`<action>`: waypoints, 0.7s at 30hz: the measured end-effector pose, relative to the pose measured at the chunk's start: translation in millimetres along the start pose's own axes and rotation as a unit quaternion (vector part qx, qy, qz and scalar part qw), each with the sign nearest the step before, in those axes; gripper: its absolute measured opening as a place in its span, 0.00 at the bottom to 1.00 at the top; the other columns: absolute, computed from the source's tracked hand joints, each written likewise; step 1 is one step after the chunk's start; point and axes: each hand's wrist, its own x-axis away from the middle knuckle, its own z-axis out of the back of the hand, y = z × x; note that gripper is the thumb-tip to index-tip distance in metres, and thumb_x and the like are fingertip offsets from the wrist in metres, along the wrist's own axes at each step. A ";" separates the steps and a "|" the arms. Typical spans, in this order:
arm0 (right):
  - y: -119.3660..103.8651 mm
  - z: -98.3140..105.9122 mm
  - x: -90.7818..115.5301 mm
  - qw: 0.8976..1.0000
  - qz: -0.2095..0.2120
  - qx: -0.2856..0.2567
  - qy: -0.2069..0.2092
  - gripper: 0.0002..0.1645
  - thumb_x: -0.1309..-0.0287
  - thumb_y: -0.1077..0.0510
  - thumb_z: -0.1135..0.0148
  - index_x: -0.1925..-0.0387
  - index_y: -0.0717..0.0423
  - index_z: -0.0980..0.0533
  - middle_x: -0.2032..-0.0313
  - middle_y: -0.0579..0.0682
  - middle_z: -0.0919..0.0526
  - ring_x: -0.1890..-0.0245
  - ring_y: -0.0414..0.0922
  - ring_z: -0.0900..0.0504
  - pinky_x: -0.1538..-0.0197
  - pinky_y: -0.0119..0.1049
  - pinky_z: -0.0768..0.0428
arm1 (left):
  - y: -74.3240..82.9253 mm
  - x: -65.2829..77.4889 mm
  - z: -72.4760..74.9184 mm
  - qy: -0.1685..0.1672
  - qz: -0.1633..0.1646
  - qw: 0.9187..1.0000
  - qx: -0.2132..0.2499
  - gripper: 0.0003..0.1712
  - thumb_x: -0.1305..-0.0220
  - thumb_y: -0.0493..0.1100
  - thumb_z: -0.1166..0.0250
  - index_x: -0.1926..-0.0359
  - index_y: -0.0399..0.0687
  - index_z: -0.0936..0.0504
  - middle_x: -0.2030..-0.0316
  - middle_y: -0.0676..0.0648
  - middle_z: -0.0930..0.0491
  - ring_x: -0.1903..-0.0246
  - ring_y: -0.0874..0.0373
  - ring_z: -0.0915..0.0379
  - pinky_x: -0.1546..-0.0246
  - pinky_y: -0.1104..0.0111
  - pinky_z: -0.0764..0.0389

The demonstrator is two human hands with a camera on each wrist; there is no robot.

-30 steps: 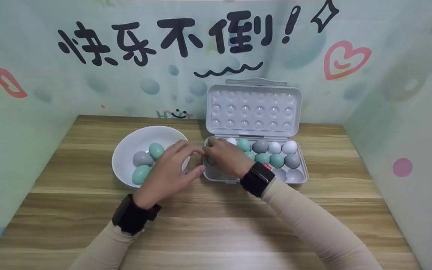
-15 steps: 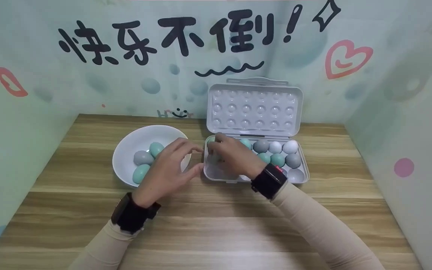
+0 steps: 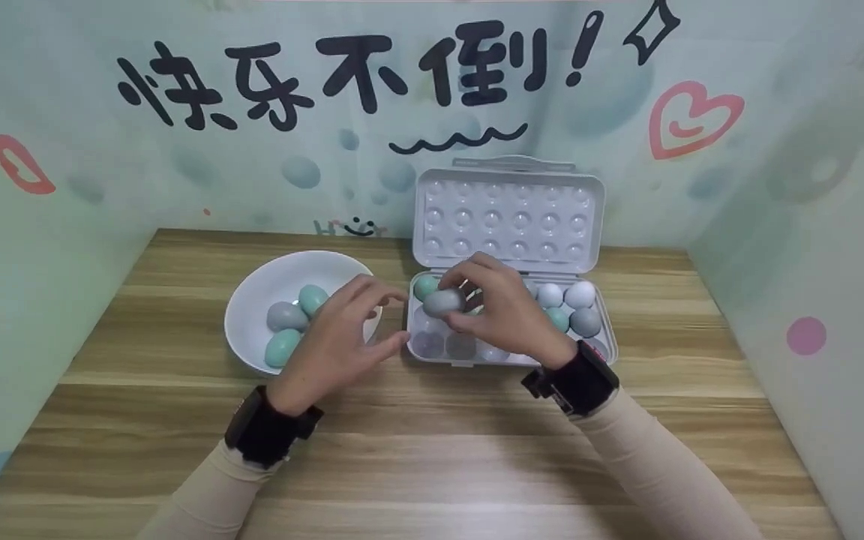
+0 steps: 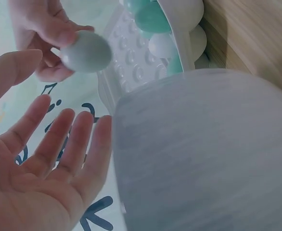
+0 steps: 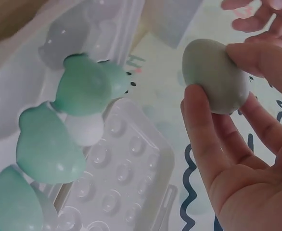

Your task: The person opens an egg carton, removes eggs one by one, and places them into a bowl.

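My right hand (image 3: 503, 311) holds a grey egg (image 3: 443, 303) between thumb and fingers, over the left part of the egg box (image 3: 612, 346). In the right wrist view, the egg (image 5: 215, 76) is gripped around its sides by the fingertips. Beside it, in the box's back left cup, sits a green egg (image 3: 424, 287). My left hand (image 3: 331, 349) hovers across the right side of the white bowl (image 3: 241, 296), its fingers spread and holding nothing in the left wrist view. Two green eggs and a grey egg (image 3: 286, 317) show in the bowl; the hand covers part of it.
The box's lid (image 3: 507, 217) stands raised against the printed backdrop. Several white, grey and green eggs fill cups to the right, partly behind my right hand. Front row cups (image 3: 427, 345) hold no eggs at the left. Wooden tabletop (image 3: 417, 465) stretches in front.
My right hand has drawn back to the right from the box's left end and turned, so the grey egg shows in its fingers. My left hand stays about where it was.
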 end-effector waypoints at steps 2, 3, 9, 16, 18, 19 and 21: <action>-3.0 1.7 3.1 0.999 -0.019 -0.030 0.003 0.18 0.45 0.63 0.21 0.53 0.56 0.17 0.56 0.49 0.18 0.56 0.45 0.13 0.55 0.36 0.11 | 0.6 0.2 -0.7 0.005 -0.005 1.000 0.002 0.25 0.39 0.43 0.21 0.42 0.49 0.16 0.50 0.49 0.20 0.49 0.52 0.21 0.48 0.63 0.16; -4.5 2.3 4.5 0.999 -0.027 -0.043 0.005 0.18 0.45 0.63 0.21 0.53 0.56 0.17 0.55 0.49 0.17 0.56 0.45 0.13 0.55 0.35 0.11 | 0.7 0.3 -1.1 0.009 -0.007 1.000 0.003 0.25 0.40 0.42 0.20 0.42 0.48 0.17 0.50 0.49 0.20 0.49 0.52 0.21 0.48 0.63 0.16; -11.2 1.3 11.8 0.990 -0.061 -0.123 0.023 0.20 0.44 0.60 0.19 0.51 0.55 0.17 0.53 0.49 0.15 0.55 0.47 0.12 0.51 0.40 0.11 | 3.6 0.2 -2.8 0.021 -0.020 0.999 0.023 0.29 0.41 0.41 0.19 0.40 0.47 0.18 0.50 0.48 0.20 0.48 0.55 0.20 0.47 0.65 0.15; -16.6 -5.9 20.0 0.975 -0.101 -0.197 0.012 0.20 0.41 0.60 0.21 0.49 0.56 0.19 0.50 0.51 0.16 0.52 0.50 0.12 0.47 0.43 0.13 | 7.0 0.6 -7.4 0.029 -0.040 0.998 0.041 0.29 0.42 0.41 0.18 0.41 0.46 0.19 0.48 0.47 0.19 0.48 0.54 0.18 0.46 0.65 0.15; -17.7 -7.8 22.5 0.973 -0.108 -0.204 0.007 0.20 0.40 0.60 0.22 0.48 0.56 0.19 0.50 0.51 0.16 0.51 0.48 0.12 0.45 0.43 0.13 | 8.1 1.0 -8.7 0.027 -0.047 0.997 0.049 0.30 0.42 0.41 0.18 0.41 0.46 0.19 0.47 0.47 0.19 0.49 0.53 0.18 0.47 0.67 0.14; -17.8 -8.9 23.6 0.971 -0.113 -0.210 0.005 0.20 0.40 0.60 0.22 0.48 0.56 0.20 0.50 0.51 0.16 0.51 0.48 0.12 0.45 0.43 0.14 | 8.8 1.2 -9.3 0.025 -0.049 0.997 0.053 0.30 0.42 0.41 0.18 0.41 0.45 0.19 0.46 0.47 0.20 0.49 0.53 0.17 0.47 0.68 0.14; -18.0 -11.3 25.8 0.967 -0.119 -0.225 0.001 0.20 0.39 0.60 0.23 0.48 0.57 0.20 0.50 0.52 0.17 0.51 0.48 0.13 0.44 0.43 0.14 | 9.5 1.7 -10.5 0.022 -0.054 0.996 0.067 0.30 0.43 0.39 0.18 0.41 0.44 0.19 0.46 0.47 0.20 0.50 0.52 0.17 0.49 0.69 0.14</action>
